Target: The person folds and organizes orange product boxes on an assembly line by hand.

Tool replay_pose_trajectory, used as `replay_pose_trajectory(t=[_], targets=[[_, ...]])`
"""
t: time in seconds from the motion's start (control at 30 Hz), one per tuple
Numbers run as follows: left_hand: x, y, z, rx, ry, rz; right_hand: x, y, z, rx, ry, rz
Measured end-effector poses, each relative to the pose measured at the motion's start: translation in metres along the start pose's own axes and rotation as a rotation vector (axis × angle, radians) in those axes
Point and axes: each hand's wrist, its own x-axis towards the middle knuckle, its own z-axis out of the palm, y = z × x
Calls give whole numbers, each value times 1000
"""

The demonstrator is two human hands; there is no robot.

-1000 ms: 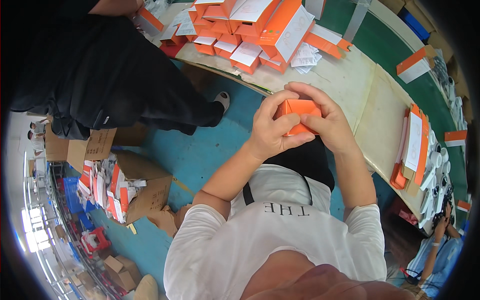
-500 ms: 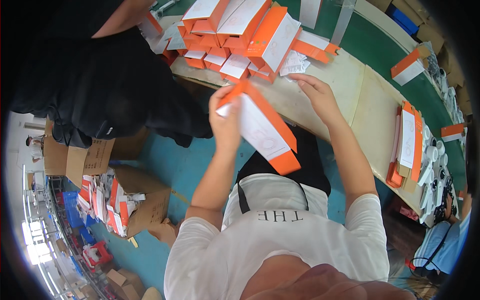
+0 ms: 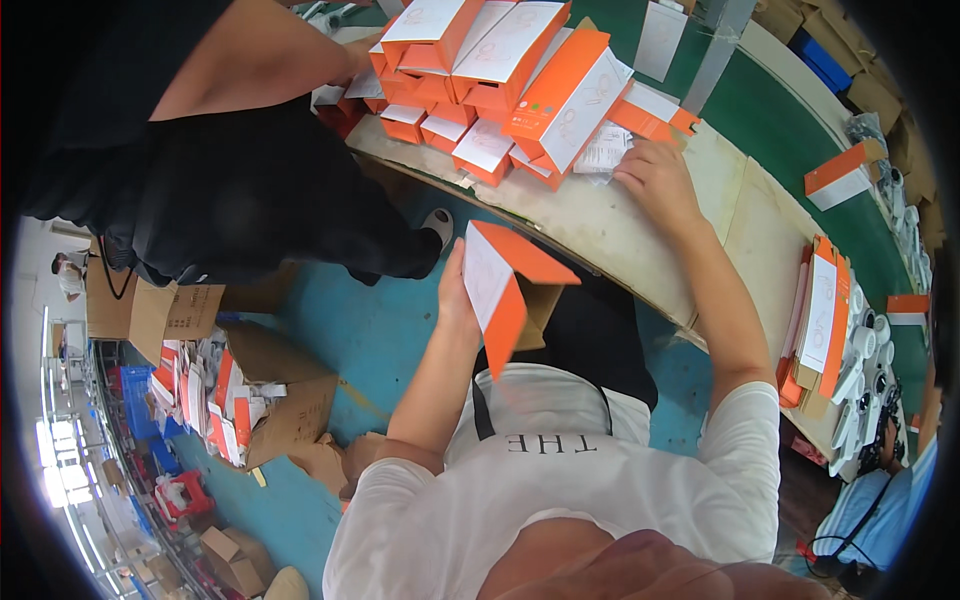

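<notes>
My left hand (image 3: 459,300) grips an orange and white carton (image 3: 492,285) above the floor, in front of my waist. The carton is tilted, its open end and a flap toward me, with brown cardboard inside. At the bench, my right hand (image 3: 657,182) has its fingers curled together at the edge of the printed paper leaflets (image 3: 603,150). Its fingertips pinch at the leaflet edge, partly hidden. Just left of the leaflets rises a pile of orange and white cartons (image 3: 510,45), with one leaning carton (image 3: 572,100) nearest to them.
A co-worker in black (image 3: 200,190) stands at the left, an arm reaching behind the pile. Flattened cartons (image 3: 820,315) and white devices (image 3: 862,370) lie on the bench (image 3: 735,190) at right. A large cardboard box (image 3: 290,410) of folded cartons stands on the floor.
The carton in my left hand has turned so its open end shows. My right hand has moved onto the leaflet edge, fingers drawn together. The co-worker's arm has come further over the pile.
</notes>
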Motion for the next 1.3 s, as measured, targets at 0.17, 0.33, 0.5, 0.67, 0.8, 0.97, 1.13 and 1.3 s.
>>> replay_pose_trajectory(t=[0.17,0.33,0.5,0.67,0.8,0.97,1.13,1.3], targets=[[9,-13,-1,-56,-12,-74,-6,5,-4,61,87,276],[22,-15,-28,-51,-34,-28,-4,10,-26,109,226,461],[14,-24,-3,-59,47,-15,-25,16,-43,-65,41,318],[1,-24,9,-56,59,-26,-46,17,-30,18,-229,80],[4,-26,4,-116,10,-33,-40,-4,-52,71,259,398],[6,-27,12,-249,129,-60,-35,-68,-100,583,343,54],[2,-32,21,-87,180,-28,-18,-107,-105,409,101,-264],[5,-44,22,-30,218,76,-15,-134,-91,108,86,-185]])
